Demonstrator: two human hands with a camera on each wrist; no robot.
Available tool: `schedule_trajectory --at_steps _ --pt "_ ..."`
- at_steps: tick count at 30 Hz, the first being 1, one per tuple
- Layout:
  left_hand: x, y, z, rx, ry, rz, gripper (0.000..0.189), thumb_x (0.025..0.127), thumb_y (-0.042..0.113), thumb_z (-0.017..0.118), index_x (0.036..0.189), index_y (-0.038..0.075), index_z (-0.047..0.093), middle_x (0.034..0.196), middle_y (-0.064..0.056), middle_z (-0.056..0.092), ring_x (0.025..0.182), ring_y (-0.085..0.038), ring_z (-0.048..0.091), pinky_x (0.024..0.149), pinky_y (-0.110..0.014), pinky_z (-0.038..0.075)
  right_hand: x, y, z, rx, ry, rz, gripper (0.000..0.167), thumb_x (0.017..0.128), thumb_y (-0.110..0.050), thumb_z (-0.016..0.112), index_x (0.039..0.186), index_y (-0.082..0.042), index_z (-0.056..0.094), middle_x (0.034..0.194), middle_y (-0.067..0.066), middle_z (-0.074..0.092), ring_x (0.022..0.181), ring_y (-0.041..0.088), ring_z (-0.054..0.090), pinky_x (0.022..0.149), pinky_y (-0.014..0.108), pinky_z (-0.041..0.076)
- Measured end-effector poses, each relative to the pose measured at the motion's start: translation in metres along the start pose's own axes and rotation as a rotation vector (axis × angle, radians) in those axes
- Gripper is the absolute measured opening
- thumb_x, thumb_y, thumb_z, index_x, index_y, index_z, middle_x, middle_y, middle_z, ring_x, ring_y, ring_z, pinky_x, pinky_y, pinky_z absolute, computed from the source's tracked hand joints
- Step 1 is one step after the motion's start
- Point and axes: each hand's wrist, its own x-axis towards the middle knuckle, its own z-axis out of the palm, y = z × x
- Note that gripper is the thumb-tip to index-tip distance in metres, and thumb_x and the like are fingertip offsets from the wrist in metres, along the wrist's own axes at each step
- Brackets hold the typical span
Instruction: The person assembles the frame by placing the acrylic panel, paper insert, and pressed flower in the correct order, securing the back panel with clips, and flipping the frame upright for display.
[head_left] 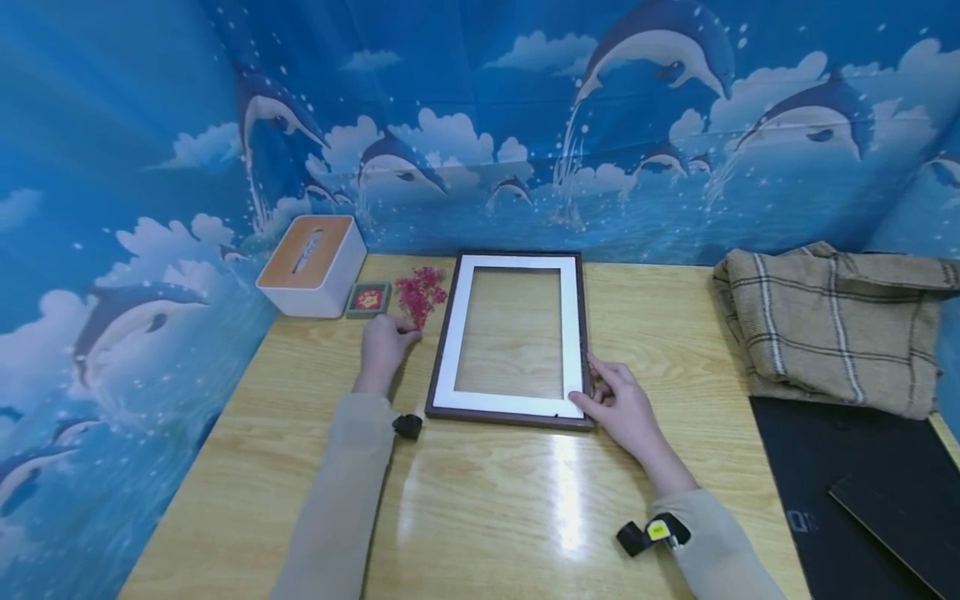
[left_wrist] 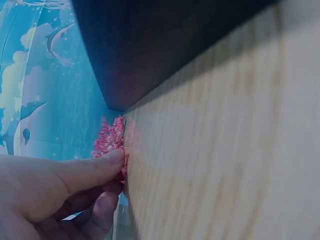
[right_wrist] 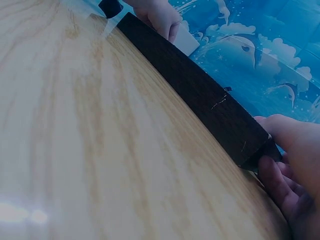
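A small bunch of pink dried flowers (head_left: pixel 421 292) stands out beyond my left hand (head_left: pixel 382 343), whose thumb and fingers pinch its lower end. In the left wrist view the blossoms (left_wrist: pixel 110 140) show past the thumb, close over the wood. To the right lies a dark picture frame (head_left: pixel 510 418) with a white mat (head_left: pixel 572 333) and an open middle through which the table's grain shows. My right hand (head_left: pixel 618 404) grips the frame's near right corner, thumb on top at the mat. From the right wrist view, fingers curl under the frame's dark edge (right_wrist: pixel 200 95).
Left of the flowers sit a small green square box (head_left: pixel 368 299) with a red and yellow flower design and a white tissue box (head_left: pixel 311 267) with a wooden lid. On the right are a folded plaid cloth (head_left: pixel 832 325) and black flat panels (head_left: pixel 847 467). A dolphin-printed curtain (head_left: pixel 480 125) backs the table.
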Motion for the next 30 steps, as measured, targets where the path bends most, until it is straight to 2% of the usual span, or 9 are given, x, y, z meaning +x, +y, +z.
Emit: schedule_trajectory --at_steps 4,8,12,17,20,23,30 --pt "0.0011 0.0017 0.0012 0.024 -0.021 0.008 0.011 0.083 0.015 0.074 0.089 0.006 0.075 0.089 -0.011 0.072 0.085 -0.025 0.066 0.079 -0.039 0.053 -0.0005 0.001 -0.0003 -0.007 0.004 0.003 0.077 0.083 -0.036 0.074 0.144 -0.005 0.039 0.119 0.012 0.049 0.078 0.017 0.053 0.059 0.022 0.048" --pt "0.003 0.0047 0.0013 0.06 -0.059 -0.033 0.019 0.08 0.025 0.078 0.081 0.007 0.075 0.077 -0.008 0.071 0.073 -0.022 0.065 0.071 -0.037 0.053 -0.0008 0.0019 -0.0003 -0.007 0.005 0.006 0.077 0.084 -0.037 0.073 0.145 -0.005 0.039 0.119 0.012 0.048 0.079 0.017 0.053 0.058 0.022 0.048" --pt "0.0035 0.0051 0.0012 0.082 -0.079 -0.063 0.022 0.077 0.028 0.08 0.078 0.007 0.074 0.071 -0.006 0.069 0.066 -0.019 0.062 0.067 -0.034 0.052 0.0 0.0027 0.001 -0.003 0.005 0.008 0.078 0.082 -0.037 0.075 0.144 -0.007 0.04 0.12 0.011 0.048 0.079 0.018 0.054 0.059 0.023 0.048" --pt "0.0019 0.0034 0.0014 0.077 -0.082 -0.025 0.017 0.083 0.02 0.075 0.077 0.004 0.073 0.072 -0.009 0.068 0.064 -0.019 0.06 0.064 -0.034 0.051 0.0009 0.0023 0.0017 -0.007 0.005 0.004 0.078 0.082 -0.035 0.075 0.145 -0.007 0.039 0.12 0.011 0.049 0.078 0.018 0.054 0.059 0.023 0.048" --pt "0.0008 0.0029 0.0012 0.07 -0.072 -0.01 0.013 0.086 0.015 0.072 0.082 0.003 0.074 0.08 -0.011 0.07 0.07 -0.022 0.063 0.068 -0.036 0.053 0.0012 0.002 0.0016 -0.006 0.005 0.002 0.077 0.082 -0.034 0.075 0.145 -0.006 0.039 0.12 0.011 0.049 0.078 0.018 0.054 0.059 0.023 0.049" --pt "0.0008 0.0033 0.0009 0.058 -0.063 -0.027 0.009 0.086 0.011 0.07 0.087 0.003 0.074 0.087 -0.012 0.071 0.079 -0.024 0.065 0.074 -0.038 0.054 0.0012 0.0019 0.0016 -0.004 0.006 0.006 0.077 0.082 -0.035 0.075 0.144 -0.006 0.039 0.119 0.011 0.049 0.079 0.018 0.054 0.06 0.022 0.049" --pt "-0.0015 0.0023 -0.0014 0.072 -0.029 -0.036 0.008 0.083 0.01 0.071 0.081 0.003 0.072 0.08 -0.011 0.069 0.072 -0.025 0.063 0.069 -0.039 0.053 0.0003 0.0018 0.0005 -0.001 0.002 0.008 0.077 0.083 -0.036 0.074 0.144 -0.006 0.04 0.119 0.012 0.049 0.08 0.018 0.054 0.059 0.021 0.049"
